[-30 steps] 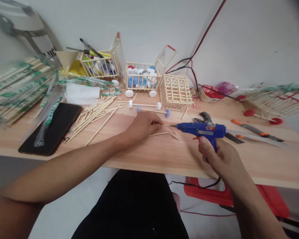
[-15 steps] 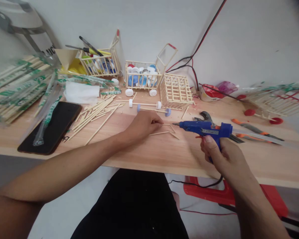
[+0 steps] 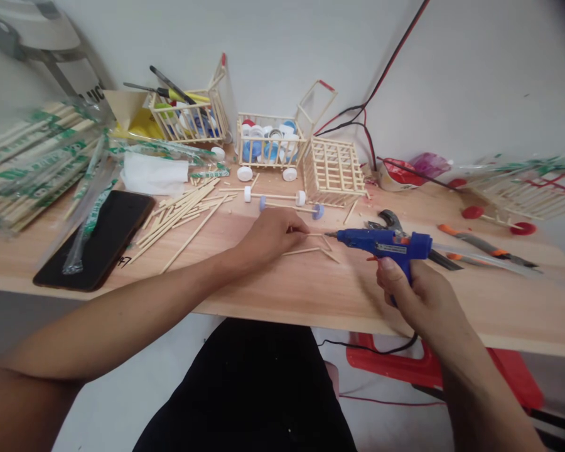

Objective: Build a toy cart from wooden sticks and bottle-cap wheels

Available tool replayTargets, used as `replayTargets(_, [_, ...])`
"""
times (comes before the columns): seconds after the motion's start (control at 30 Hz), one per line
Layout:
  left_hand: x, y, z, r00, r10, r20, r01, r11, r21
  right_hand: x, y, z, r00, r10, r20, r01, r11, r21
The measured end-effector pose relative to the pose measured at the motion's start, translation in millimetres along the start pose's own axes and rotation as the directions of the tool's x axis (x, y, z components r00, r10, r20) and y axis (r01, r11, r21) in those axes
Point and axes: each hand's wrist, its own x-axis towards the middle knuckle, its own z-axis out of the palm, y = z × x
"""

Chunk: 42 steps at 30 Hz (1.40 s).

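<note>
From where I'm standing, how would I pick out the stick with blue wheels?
On the wooden desk, look just beyond the left hand. Two wheeled sticks lie there, nearly parallel. Yours is nearer the hand, with blue wheels; the farther stick has white ones.

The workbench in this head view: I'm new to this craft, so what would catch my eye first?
A blue hot glue gun stands out at centre right, gripped in the right hand, its nozzle pointing toward thin wooden sticks by the left hand. Behind them, against the wall, sits a small stick-built cart full of bottle caps.
</note>
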Motion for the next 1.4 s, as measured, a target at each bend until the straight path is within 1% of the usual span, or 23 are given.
replayTargets(0.13, [0.0, 0.2, -0.4, 1.000, 0.012, 0.007, -0.012, 1.000, 0.007, 0.8, -3.5, -1.0, 1.000, 0.004, 0.019, -0.003, 1.000, -0.027])
replayTargets(0.27, [0.2, -1.0, 0.1, 1.000, 0.021, 0.006, -0.021, 1.000, 0.002, 1.4, -4.9, -0.6, 1.000, 0.004, 0.000, -0.004, 1.000, -0.024])
replayTargets(0.57, [0.1, -1.5, 0.8, 1.000, 0.018, 0.002, -0.018, 1.000, 0.003, 1.4, -10.0, -3.8, 0.999, 0.047, 0.015, -0.046, 0.998, -0.053])
replayTargets(0.8, [0.2, -0.9, 0.8, 1.000, 0.023, 0.004, -0.023, 1.000, 0.005, 0.9, -8.2, -3.1, 0.999, 0.037, 0.015, -0.036, 0.997, -0.061])
replayTargets(0.97, [0.3, -0.4, 0.0, 1.000, 0.018, 0.003, -0.018, 1.000, 0.005, 1.8, -5.0, -0.8, 1.000, 0.019, -0.009, -0.019, 0.998, -0.063])
replayTargets(1.23, [0.7, -5.0, 2.2, 0.999, 0.035, -0.005, -0.035, 0.999, 0.004, 5.4, -4.4, 0.2, 0.999, 0.047, 0.005, -0.047, 0.997, -0.054])
replayTargets(1.4, [0.1, -2.2, 0.9, 1.000, 0.028, 0.002, -0.028, 1.000, -0.003, 6.2, -4.9, -3.4, 0.999, 0.050, 0.012, -0.049, 0.997, -0.056])
